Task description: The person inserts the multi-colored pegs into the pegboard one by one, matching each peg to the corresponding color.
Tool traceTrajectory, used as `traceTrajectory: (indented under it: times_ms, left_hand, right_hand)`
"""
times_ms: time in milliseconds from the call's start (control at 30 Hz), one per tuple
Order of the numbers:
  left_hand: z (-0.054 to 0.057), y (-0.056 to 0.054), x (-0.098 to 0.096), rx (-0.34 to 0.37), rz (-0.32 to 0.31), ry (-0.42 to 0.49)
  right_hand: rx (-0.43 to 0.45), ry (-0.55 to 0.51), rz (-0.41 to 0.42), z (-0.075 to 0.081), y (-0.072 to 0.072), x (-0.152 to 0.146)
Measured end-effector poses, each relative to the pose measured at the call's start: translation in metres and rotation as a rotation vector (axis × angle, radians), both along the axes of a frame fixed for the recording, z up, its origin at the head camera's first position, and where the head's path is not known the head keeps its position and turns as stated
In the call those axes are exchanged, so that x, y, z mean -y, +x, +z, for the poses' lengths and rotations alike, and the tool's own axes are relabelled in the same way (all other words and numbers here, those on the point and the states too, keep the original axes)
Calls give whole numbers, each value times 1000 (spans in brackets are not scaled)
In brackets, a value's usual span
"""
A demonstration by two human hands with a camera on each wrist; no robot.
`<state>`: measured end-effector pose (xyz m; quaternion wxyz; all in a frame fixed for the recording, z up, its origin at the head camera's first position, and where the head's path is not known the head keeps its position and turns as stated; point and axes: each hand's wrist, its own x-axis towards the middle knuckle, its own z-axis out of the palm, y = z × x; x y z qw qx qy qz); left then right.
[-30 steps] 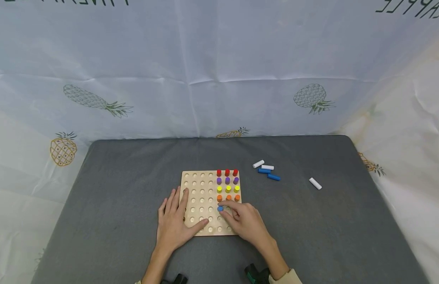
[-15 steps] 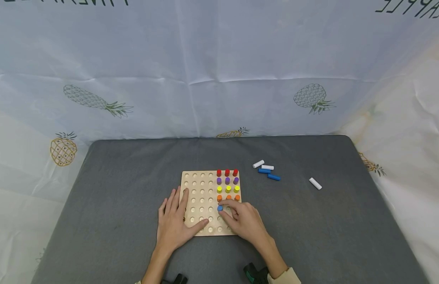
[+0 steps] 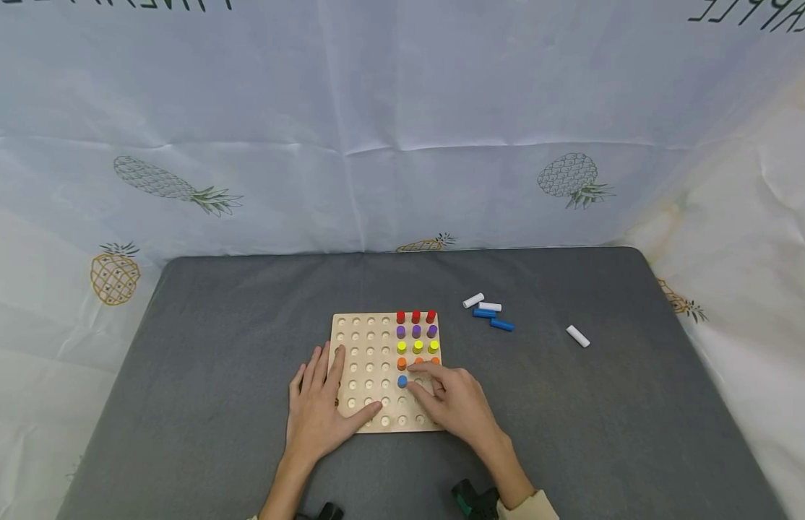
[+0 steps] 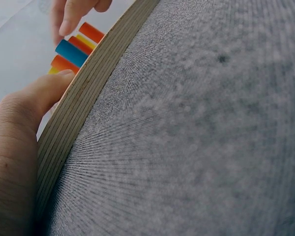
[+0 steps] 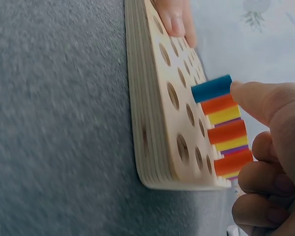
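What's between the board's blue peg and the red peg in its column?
Going from the blue peg, the head view shows an orange peg, a yellow peg, then a purple peg.

Pegboard (image 3: 394, 412), lower ctr, smooth matt wood w/ layered ply edge; upright blue peg (image 3: 402, 381) smooth, low-sheen; surface (image 3: 246, 318) matt, rough, cloth-like; backdrop (image 3: 441, 87), upper frame, creased satiny fabric.
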<state>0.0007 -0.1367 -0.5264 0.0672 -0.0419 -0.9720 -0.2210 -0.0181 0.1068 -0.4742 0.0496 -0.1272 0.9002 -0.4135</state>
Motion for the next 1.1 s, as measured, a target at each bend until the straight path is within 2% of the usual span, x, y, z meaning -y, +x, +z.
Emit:
traceTrajectory:
  times_ms: [233, 533, 733, 1100]
  left_hand:
    - [1, 0, -1, 17, 5, 1]
    - [2, 0, 0, 33, 9, 0]
    - [0, 1, 1, 19, 11, 2]
    - [-1, 0, -1, 2, 5, 8]
  right_hand:
    - [-42, -25, -41, 2, -6, -16]
    - [-127, 20, -112, 2, -20, -44]
    - [-155, 62, -149, -1, -31, -62]
    - [-187, 67, -177, -9, -47, -86]
